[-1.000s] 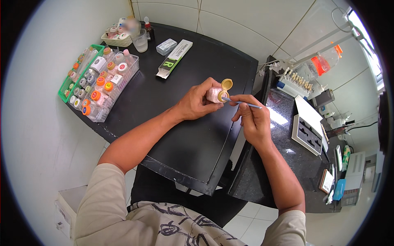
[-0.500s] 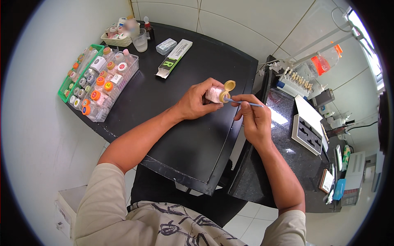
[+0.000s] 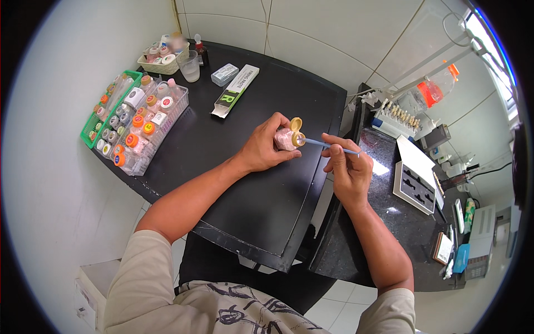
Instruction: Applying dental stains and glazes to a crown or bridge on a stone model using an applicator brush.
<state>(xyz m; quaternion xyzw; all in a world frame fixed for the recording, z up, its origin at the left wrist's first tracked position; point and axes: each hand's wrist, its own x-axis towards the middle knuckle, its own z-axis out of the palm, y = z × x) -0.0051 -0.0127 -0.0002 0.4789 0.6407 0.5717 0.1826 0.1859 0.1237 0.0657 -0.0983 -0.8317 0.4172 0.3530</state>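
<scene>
My left hand (image 3: 263,146) is wrapped round a small clear bottle (image 3: 285,140) with pale pink contents. The bottle is tilted, its mouth toward the right. Its yellow flip cap (image 3: 296,124) stands raised above the mouth. In my right hand (image 3: 350,170), a thin blue stick (image 3: 317,143) is pinched between thumb and fingers. The stick's left tip is at the bottle's mouth; whether it reaches inside, I cannot tell. Both hands are above the black table (image 3: 250,206), near its right side.
At the left stand a clear plastic basket (image 3: 181,103) and a green basket (image 3: 84,136) of small bottles. Farther back are a plastic cup (image 3: 189,69), a clear case (image 3: 225,74) and a long carton (image 3: 236,91). A dark counter (image 3: 370,234) on the right carries an open white case (image 3: 414,187).
The stick has been drawn a little out of the bottle's mouth, with my right hand slightly farther right. The bottle has shifted a little left and down in the picture.
</scene>
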